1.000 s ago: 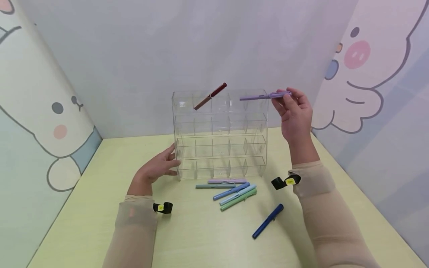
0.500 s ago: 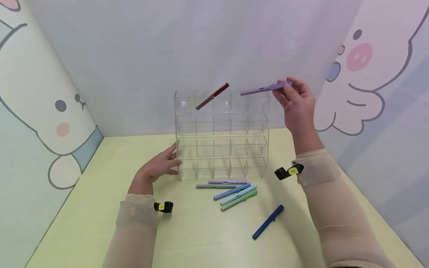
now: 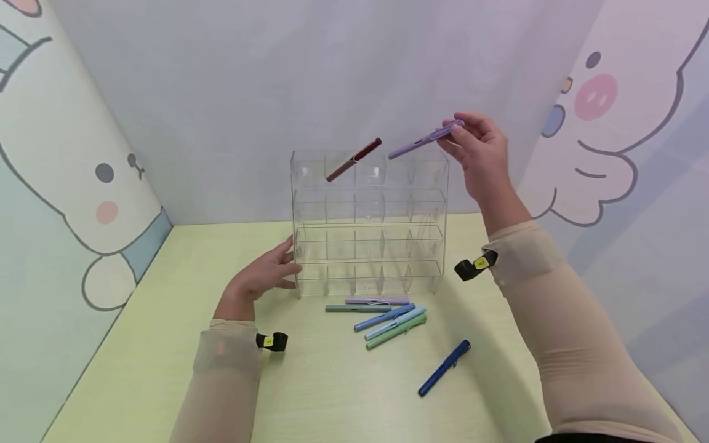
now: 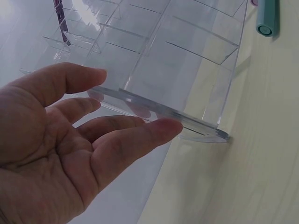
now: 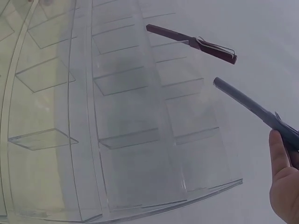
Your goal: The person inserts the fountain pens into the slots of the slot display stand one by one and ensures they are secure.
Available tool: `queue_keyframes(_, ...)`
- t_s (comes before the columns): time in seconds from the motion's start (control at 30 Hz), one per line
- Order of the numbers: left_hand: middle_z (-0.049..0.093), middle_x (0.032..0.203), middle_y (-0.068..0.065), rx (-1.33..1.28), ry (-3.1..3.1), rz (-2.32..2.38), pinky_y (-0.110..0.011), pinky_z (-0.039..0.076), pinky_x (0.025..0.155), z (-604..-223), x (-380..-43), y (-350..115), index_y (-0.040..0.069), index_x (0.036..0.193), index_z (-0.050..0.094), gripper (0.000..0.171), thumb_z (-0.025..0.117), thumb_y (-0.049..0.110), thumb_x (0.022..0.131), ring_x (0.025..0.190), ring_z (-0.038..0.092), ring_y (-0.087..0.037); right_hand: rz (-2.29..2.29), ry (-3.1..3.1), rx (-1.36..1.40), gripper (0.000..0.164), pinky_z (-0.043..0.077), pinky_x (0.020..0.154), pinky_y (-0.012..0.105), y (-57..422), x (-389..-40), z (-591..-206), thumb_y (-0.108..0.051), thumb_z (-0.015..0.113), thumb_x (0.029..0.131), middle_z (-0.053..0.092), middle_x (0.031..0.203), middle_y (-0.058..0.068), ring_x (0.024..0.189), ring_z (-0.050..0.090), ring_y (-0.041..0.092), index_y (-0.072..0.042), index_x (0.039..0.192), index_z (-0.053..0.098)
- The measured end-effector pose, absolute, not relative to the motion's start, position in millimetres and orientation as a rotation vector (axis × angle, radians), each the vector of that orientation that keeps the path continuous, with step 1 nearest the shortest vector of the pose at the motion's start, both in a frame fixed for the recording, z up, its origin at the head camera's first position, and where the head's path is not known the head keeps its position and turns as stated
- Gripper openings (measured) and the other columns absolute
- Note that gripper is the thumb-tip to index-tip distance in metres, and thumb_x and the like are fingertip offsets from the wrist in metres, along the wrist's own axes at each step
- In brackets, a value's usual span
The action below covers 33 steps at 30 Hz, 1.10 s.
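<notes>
A clear acrylic pen rack (image 3: 368,212) with tiered compartments stands on the table. My left hand (image 3: 263,274) is at its left side, the fingertips touching the side panel; in the left wrist view the fingers (image 4: 135,137) lie along the panel's edge. My right hand (image 3: 482,154) pinches a light purple pen (image 3: 421,141) by its clip end, above the rack's top right. The pen slants, its free end down and left over the top row. A dark red pen (image 3: 354,160) leans in the top tier, its clip end sticking out above the rack.
Before the rack lie a lilac pen (image 3: 376,301), a grey-green pen (image 3: 357,308), a blue pen (image 3: 383,317), a light blue pen (image 3: 394,323) and a green pen (image 3: 396,332). Nearer right lies a dark blue pen (image 3: 444,368). A pale wall (image 3: 238,111) stands behind.
My right hand has risen and then shifted left with the light purple pen, which now tilts more steeply, its free end lower. The left hand has kept its place at the rack.
</notes>
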<state>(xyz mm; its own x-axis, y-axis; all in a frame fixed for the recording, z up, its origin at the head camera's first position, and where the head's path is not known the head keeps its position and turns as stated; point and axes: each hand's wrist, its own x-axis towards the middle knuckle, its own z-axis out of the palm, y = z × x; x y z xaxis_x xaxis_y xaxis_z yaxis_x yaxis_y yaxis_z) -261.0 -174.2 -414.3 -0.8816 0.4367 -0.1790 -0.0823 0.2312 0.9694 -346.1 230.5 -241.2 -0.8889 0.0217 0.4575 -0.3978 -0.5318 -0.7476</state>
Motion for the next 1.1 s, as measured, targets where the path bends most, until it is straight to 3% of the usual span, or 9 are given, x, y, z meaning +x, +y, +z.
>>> queue_keyframes(0.4,0.026,0.161,-0.014,0.305,2.093,1.693,-0.053,0.05,0.099,-412,-261,-167,0.043,0.156,0.001,0.08,0.051,0.012,0.102,0.136,0.043,-0.041,2.384,-1.587,0.604,0.035,0.056,0.089,0.038,223,-355,-244,0.004,0.068,0.088,0.066,0.105,0.018,0.094,0.069,0.027,0.011,0.121,0.057)
queue_keyframes(0.53,0.023,0.162,-0.013,0.303,2.093,1.688,-0.053,0.05,0.099,-412,-261,-166,0.039,0.157,-0.001,0.08,0.05,0.011,0.102,0.137,0.042,-0.04,2.323,-1.704,0.6,0.031,0.056,0.089,0.036,218,-357,-246,0.001,0.067,0.089,0.066,0.107,0.017,0.096,0.068,0.026,0.007,0.119,0.06)
queue_keyframes(0.87,0.025,0.161,-0.015,0.317,2.109,1.688,-0.052,0.05,0.099,-412,-262,-165,0.044,0.156,0.0,0.081,0.049,0.01,0.102,0.139,0.04,-0.04,2.155,-1.996,0.617,0.032,0.056,0.089,0.028,205,-361,-251,-0.002,0.066,0.091,0.064,0.11,0.014,0.099,0.065,0.025,0.006,0.121,0.06)
queue_keyframes(1.1,0.027,0.16,-0.014,0.353,2.11,1.687,-0.054,0.049,0.099,-412,-262,-163,0.044,0.156,0.001,0.08,0.049,0.01,0.102,0.137,0.041,-0.042,1.824,-2.26,0.599,0.032,0.055,0.09,0.023,198,-361,-250,-0.011,0.062,0.095,0.063,0.111,0.008,0.104,0.065,0.021,-0.001,0.125,0.061)
